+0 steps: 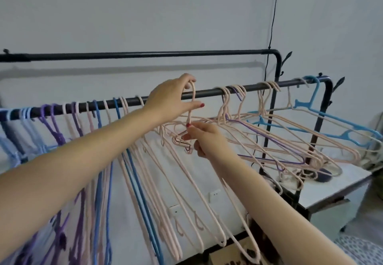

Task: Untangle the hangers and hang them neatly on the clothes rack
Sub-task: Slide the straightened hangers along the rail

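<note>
Pink hanger held at the rail, both hands engaged.

I see my right hand [204,140] pinching the neck of a pink hanger [189,117]. My left hand [173,96] curls round its hook, beside the near rail [207,92]. Hung hangers [93,119] crowd the left; tangled hangers [279,136] sprawl right. A far rail [145,55] stands bare behind.

Soft even light, blurred, warped edges

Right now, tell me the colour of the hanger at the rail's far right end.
Light blue hanger, head view.
</note>
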